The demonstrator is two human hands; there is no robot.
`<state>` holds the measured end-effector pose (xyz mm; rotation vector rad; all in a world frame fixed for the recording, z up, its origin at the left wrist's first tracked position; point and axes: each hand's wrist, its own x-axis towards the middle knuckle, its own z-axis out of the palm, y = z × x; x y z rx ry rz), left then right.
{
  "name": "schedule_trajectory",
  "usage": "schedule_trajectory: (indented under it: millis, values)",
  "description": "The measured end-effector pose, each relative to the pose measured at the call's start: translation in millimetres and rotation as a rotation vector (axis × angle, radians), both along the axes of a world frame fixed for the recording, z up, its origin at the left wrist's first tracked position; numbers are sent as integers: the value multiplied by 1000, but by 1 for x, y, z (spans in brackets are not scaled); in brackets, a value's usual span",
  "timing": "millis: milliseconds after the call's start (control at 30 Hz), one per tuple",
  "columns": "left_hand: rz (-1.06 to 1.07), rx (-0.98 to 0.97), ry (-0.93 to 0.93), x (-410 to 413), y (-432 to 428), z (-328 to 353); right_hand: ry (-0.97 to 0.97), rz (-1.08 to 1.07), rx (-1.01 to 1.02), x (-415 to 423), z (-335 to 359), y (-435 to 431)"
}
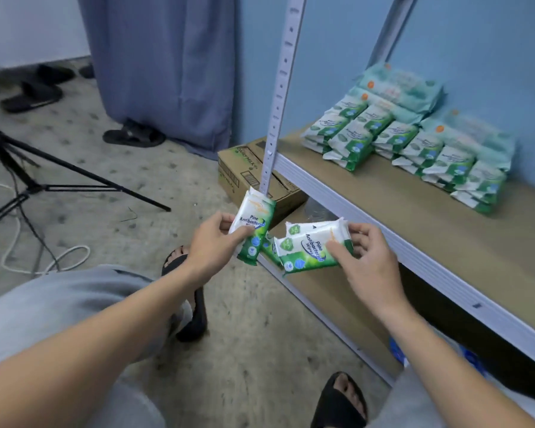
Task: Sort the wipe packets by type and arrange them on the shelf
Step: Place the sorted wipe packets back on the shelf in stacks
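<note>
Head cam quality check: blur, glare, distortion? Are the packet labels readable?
Head view: light flat, no glare, faint shadows; shelf post leans from the wide-angle lens; stacked packets on the shelf are soft, print unreadable; the single packet in the left hand and the bunch in the right hand read "Pine Antibacterial".

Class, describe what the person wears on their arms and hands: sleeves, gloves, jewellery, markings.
Nothing is worn on either. The left hand and right hand are bare, with no gloves, rings, watch or bands in view. The left forearm and right forearm are uncovered to the picture's edge, so no sleeve shows. No markings show.
</note>
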<state>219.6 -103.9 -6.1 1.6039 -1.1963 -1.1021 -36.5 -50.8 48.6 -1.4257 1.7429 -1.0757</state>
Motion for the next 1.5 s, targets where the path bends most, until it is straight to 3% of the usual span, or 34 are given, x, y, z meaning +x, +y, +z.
schedule_trajectory:
  millis: [233, 533, 867, 1067, 1233, 1333, 1500]
  values:
    - [-141, -163, 88, -35, -23, 83, -61, -188, -102, -42, 48, -21]
    - [-247, -145, 113, -134, -53, 121, -109, -334, -18, -108, 75, -51]
    - [-289, -115, -120, -174, -70, 108, -74, -418, 30, -147, 64, -64]
    - [-361, -210, -340, -168, -69, 114, 5, -459, 33, -145, 59, -55]
    - [-588, -85, -144, -146, -79, 123, 71, -480, 69, -132, 59, -48]
    - [-739, -65, -121, -139, -83, 121, 63, -475, 61, -128, 61, -48]
    - [-693, -156, -141, -148, -81, 115, 83, -431, 43, -127, 57, -52]
